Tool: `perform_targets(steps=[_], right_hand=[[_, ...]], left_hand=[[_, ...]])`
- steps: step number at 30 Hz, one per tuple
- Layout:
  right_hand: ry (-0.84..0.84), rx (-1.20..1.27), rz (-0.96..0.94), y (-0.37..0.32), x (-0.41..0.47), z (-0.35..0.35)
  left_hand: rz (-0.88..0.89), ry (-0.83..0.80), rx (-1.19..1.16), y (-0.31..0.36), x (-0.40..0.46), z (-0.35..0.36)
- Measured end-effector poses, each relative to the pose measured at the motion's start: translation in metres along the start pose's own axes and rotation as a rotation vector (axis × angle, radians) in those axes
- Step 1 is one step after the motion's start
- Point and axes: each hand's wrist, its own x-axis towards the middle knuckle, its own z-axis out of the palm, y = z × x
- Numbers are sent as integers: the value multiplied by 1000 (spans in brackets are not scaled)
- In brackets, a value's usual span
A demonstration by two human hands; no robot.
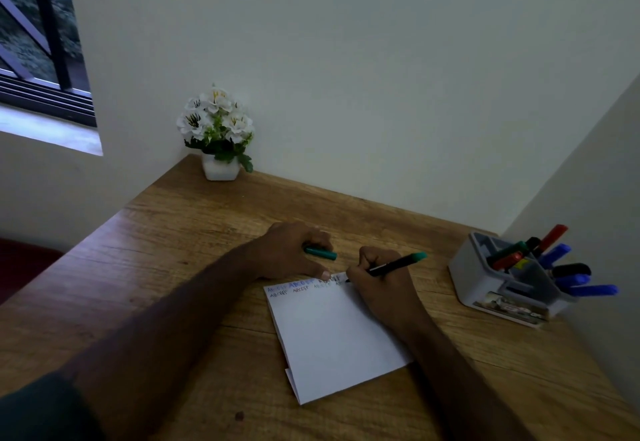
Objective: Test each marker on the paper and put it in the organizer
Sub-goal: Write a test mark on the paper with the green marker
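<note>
The black marker with a green end (394,265) is held in a writing grip by the right hand (381,281), its tip on the top right corner of the white sheet of paper (332,333), which lies in the middle of the wooden desk (180,232). The left hand (294,250) curls round the green cap (320,253) while its thumb presses the paper's top edge. To do this well, I think the stroke should stay short and light (little room remains in that row), then the cap goes back on before the marker joins the grey plastic organizer (485,284) near the desk's right edge.
</note>
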Motion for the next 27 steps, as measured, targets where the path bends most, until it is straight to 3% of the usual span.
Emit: perform_targets(steps=[27], right_hand=[[35, -12, 40, 0, 1, 0]], left_hand=[[-9, -10, -4, 2, -1, -3]])
